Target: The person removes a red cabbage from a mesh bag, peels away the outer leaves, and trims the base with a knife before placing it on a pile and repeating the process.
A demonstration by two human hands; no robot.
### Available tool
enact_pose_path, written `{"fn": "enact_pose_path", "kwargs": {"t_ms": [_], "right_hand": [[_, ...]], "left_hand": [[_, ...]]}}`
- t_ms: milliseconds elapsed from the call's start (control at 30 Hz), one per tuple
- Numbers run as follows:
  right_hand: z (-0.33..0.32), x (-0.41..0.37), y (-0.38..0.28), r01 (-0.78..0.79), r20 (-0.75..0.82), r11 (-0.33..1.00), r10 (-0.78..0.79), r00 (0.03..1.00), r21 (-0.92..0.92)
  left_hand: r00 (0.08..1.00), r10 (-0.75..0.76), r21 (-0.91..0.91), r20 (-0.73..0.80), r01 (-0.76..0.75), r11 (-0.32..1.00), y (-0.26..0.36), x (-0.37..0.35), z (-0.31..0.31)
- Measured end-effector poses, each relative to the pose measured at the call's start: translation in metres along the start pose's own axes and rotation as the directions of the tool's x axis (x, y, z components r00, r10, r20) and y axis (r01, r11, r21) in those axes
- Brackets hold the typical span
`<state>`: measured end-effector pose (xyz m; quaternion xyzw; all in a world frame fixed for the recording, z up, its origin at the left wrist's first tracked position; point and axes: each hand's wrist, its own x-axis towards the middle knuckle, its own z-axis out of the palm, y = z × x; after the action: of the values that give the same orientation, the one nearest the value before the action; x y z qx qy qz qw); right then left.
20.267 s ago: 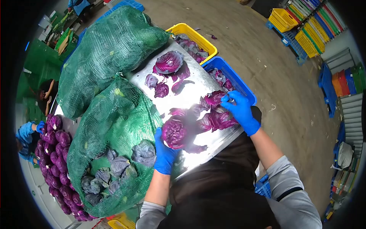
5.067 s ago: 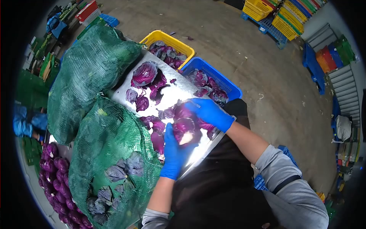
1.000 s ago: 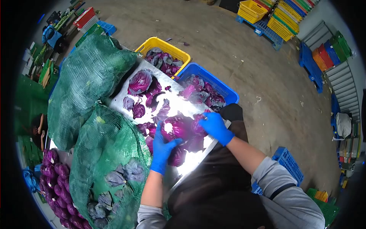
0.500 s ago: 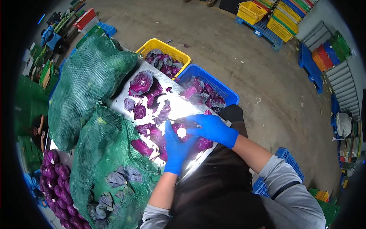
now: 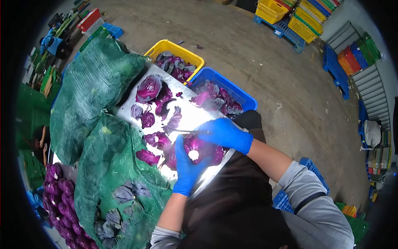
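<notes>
A red cabbage [image 5: 202,146], its pale cut stem facing up, rests at the near edge of the metal table [image 5: 187,108]. My left hand [image 5: 187,169], in a blue glove, grips its near left side with the thumb raised; some fingers are hidden. Closed round a knife [image 5: 181,131], my gloved right hand [image 5: 228,135] is just above the cabbage's right side. The thin blade points left over the tabletop; the handle is hidden in the fist. Loose purple leaves [image 5: 148,157] and a larger leafy piece [image 5: 149,88] lie around on the table.
Beyond the table edge stand a yellow crate [image 5: 199,61] and a blue crate [image 5: 248,99], both holding leaves. Green mesh sacks [image 5: 93,95] cover the left side. Several whole red cabbages [image 5: 62,203] are piled at lower left. A blue crate [image 5: 282,202] sits beside my right arm.
My right hand has moved slightly left with the knife, whose blade now shows more clearly. More of the cabbage is exposed between my hands. The view has shifted slightly.
</notes>
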<state>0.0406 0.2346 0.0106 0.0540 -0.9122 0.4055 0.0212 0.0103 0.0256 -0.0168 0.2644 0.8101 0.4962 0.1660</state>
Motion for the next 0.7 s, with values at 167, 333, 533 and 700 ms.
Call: {"fn": "enact_pose_path", "kwargs": {"t_ms": [167,333,533,700], "right_hand": [[-0.011,0.002,0.035,-0.628,-0.039,0.778,0.627,0.778,-0.009],[0.041,-0.016,0.019,-0.042,-0.213,0.998,0.033,0.976,-0.039],[0.035,-0.025,0.011,-0.48,0.285,0.751,0.388,0.876,0.453],[0.06,-0.027,0.035,-0.287,0.219,0.824,0.203,0.954,0.488]], "left_hand": [[1.0,0.023,-0.151,0.01,-0.021,0.988,0.0,-0.022,-0.016],[0.998,-0.047,-0.334,0.046,0.06,0.941,0.006,-0.023,-0.024],[0.992,-0.04,-0.308,0.116,0.074,0.949,-0.007,-0.016,-0.034],[0.988,-0.005,-0.298,0.155,0.051,0.953,-0.021,-0.012,-0.039]]}}
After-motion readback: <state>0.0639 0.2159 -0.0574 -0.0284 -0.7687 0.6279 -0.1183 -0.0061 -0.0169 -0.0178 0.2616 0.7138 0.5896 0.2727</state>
